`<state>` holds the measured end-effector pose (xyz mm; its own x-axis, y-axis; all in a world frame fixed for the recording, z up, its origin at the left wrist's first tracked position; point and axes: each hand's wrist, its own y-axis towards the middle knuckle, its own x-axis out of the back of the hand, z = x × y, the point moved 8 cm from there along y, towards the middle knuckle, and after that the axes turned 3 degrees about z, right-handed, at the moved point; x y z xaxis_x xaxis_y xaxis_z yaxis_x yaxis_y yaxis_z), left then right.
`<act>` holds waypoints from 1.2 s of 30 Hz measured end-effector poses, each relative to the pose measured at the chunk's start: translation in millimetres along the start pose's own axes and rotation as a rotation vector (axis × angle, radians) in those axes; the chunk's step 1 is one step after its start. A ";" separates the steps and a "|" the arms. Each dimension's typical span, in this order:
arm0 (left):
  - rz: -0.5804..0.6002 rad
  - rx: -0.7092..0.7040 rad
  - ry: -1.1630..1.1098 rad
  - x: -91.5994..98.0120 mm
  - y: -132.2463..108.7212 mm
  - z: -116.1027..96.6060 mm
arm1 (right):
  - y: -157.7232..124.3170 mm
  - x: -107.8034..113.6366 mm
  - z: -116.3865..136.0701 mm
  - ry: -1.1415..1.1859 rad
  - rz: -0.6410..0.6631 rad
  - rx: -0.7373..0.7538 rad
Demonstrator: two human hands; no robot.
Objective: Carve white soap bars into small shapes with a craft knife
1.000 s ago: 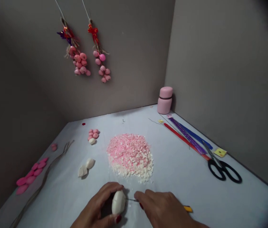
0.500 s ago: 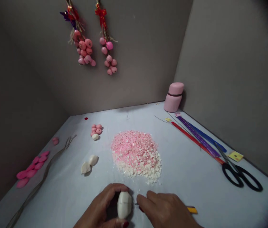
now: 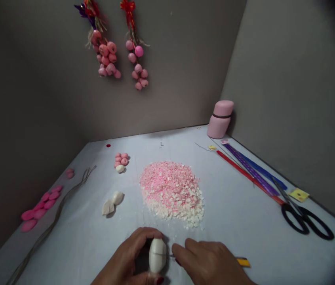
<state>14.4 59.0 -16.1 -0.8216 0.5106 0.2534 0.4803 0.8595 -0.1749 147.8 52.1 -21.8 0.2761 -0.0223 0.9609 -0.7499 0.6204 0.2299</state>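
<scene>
At the near edge, my left hand (image 3: 134,257) grips a white carved block, soap-like (image 3: 157,255), between thumb and fingers, standing it on the table. A scored line runs across its middle. My right hand (image 3: 207,259) is closed around a cutter knife (image 3: 243,262); its yellow end sticks out behind the hand, and a thin dark blade tip points at the block's right side. Whether the tip touches the block I cannot tell. Beyond the hands lies a heap of pink and white shavings (image 3: 172,190). Two white pieces (image 3: 112,204) rest to the left.
Black-handled scissors (image 3: 304,217) and purple, red and blue ribbons (image 3: 249,168) lie right. A pink flask (image 3: 221,119) stands in the back corner. Small pink beads (image 3: 121,159), bright pink pieces (image 3: 39,208) and twine (image 3: 56,217) are left. Bead strings (image 3: 106,55) hang on the wall.
The view has shifted slightly, moving everything a little in the picture. Both hands keep nearly the same pose, with the block and the knife still in their grip.
</scene>
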 end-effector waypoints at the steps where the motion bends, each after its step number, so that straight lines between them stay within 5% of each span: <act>1: -0.001 0.003 0.002 0.0 0.1 0.7 | -0.1 0.2 0.2 -0.001 0.002 0.003; 30: 0.060 -0.083 0.159 -3.7 0.0 2.6 | -1.5 -7.9 -0.4 -0.008 0.143 -0.042; 36: -0.047 -0.084 0.150 1.1 -4.1 -2.5 | 1.1 -7.7 -1.1 -0.017 0.141 -0.067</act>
<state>12.2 56.2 -12.7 -0.7915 0.4622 0.3999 0.4718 0.8780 -0.0810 145.5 53.8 -29.1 0.1604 0.0562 0.9854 -0.7388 0.6689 0.0821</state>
